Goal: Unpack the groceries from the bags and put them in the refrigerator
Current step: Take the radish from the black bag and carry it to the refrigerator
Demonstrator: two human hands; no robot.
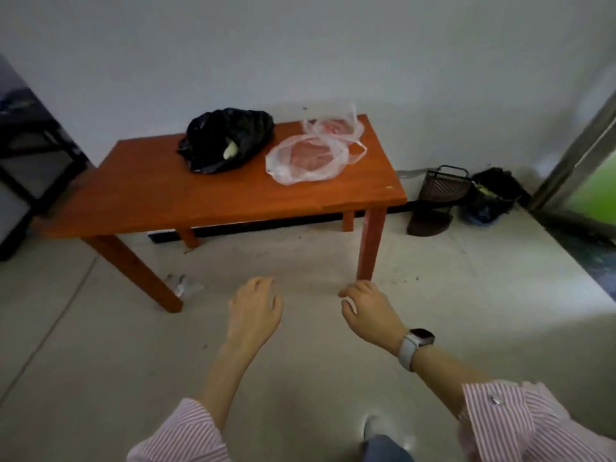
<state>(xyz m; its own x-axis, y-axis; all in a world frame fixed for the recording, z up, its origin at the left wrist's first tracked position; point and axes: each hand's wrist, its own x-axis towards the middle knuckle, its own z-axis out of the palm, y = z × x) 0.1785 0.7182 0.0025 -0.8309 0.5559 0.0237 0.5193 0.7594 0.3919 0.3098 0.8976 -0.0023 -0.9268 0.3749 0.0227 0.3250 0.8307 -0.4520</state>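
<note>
Reaching out over the floor, the person holds both hands low in front of them, and neither one holds anything. The left hand [255, 308] has its fingers loosely curled and a little spread. The right hand [366, 311] is the same, with soft bent fingers and a gap between finger and thumb. A white watch [415, 345] sits on the right wrist. Both arms come out of pink striped sleeves [520, 418] at the near edge. A shoe tip [371, 426] shows on the floor between them.

A bit farther, a small crumpled wrapper [183, 285] lies on the pale floor beside the near left leg of the table.

The orange wooden table [173, 195] stands past the hands, against the white wall. Three bags rest on its far half. The black plastic bag [226, 140] is on the left, bunched up, with something pale poking out of it. The near clear plastic bag [306, 158] lies right of it, with something pinkish inside. The far clear plastic bag [333, 128] sits just behind that one, touching it.

On the floor to the right of the table, by the wall, stands a dark basket [440, 188]. Just beside it sits a dark bin with a bag in it [490, 198].

At the far left is a black metal frame [36, 155].
</note>
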